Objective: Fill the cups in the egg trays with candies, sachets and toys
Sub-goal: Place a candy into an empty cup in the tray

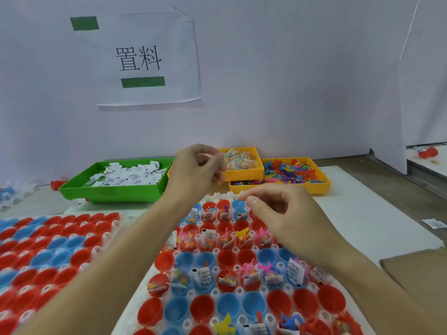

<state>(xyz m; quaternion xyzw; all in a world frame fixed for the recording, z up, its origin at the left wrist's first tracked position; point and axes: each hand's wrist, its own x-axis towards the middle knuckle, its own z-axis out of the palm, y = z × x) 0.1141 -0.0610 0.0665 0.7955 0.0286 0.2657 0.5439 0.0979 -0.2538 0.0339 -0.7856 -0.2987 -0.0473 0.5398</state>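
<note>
A white egg tray point(154, 274) in front of me holds red and blue cups; alternate rows carry candy packets, white sachets and small toys. My left hand point(193, 175) hovers over the tray's far edge, next to the small yellow candy bin point(244, 174). Its fingers are curled on a blurred clear candy packet point(219, 163). My right hand point(283, 216) is lower, above the tray's far right cups. Its thumb and forefinger pinch a small pale, clear bit at the tips. A blue cup point(238, 205) lies just left of those fingertips.
A green bin of white sachets point(113, 192) stands at the back left. A larger yellow bin of coloured toys point(290, 187) stands at the back right. A second tray of empty red and blue cups point(48, 247) lies to the left. Cardboard point(416, 274) lies at right.
</note>
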